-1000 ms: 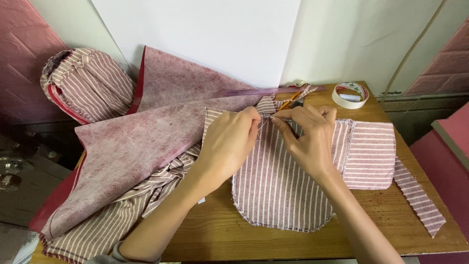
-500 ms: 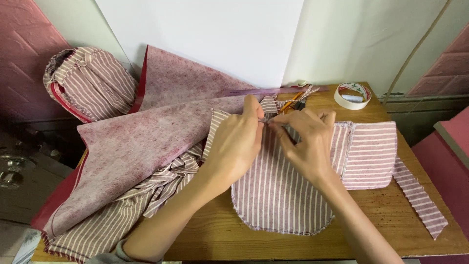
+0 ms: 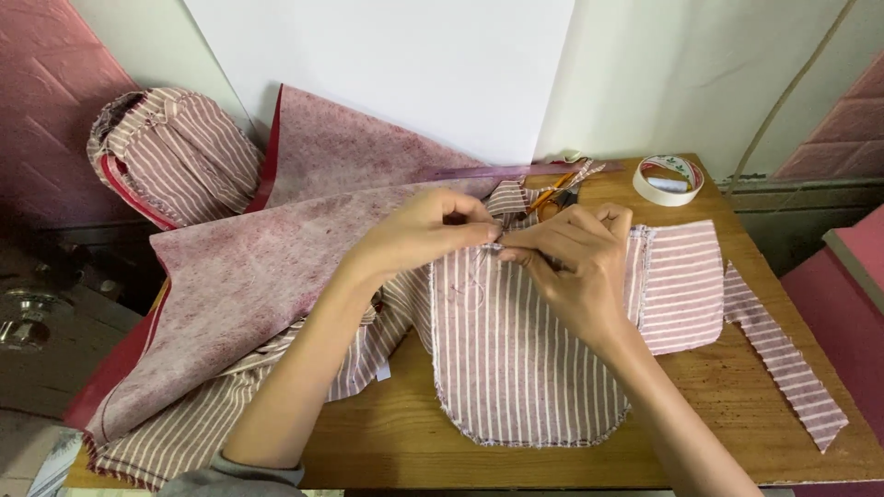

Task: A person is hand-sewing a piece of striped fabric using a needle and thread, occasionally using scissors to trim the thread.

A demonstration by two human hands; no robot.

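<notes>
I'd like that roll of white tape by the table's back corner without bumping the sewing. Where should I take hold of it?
The tape roll lies flat on the wooden table, hole up, clear of the hands. Come from above on its right side and pinch across the ring wall, one finger in the hole, one outside. The scissors lie to its left.

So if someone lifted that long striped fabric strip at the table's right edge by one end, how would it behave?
The striped strip would probably hang limp: it is thin, narrow cloth lying flat on the wooden table. It looks light for its length. Its frayed edges suggest it may shed threads if tugged. Being flat, it should not roll.
</notes>
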